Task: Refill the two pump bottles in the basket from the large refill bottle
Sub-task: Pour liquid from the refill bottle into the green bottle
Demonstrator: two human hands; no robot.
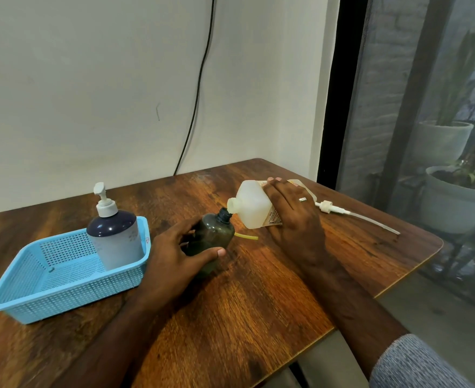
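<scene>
My left hand (174, 256) grips a dark translucent pump bottle (212, 236) standing on the wooden table (258, 289), its pump removed and neck open. My right hand (292, 217) holds the large whitish refill bottle (251, 204) tipped on its side, its open spout touching the dark bottle's neck. A second pump bottle (116, 236), dark-topped with a white pump, stands upright in the far right corner of the light blue basket (29, 298). A thin yellow tube (246, 236) lies behind the dark bottle.
A white pump head with a long dip tube (351, 214) lies on the table beyond my right hand, near the right edge. A black cable (200, 79) hangs down the wall. Potted plants (454, 191) stand behind the glass at right.
</scene>
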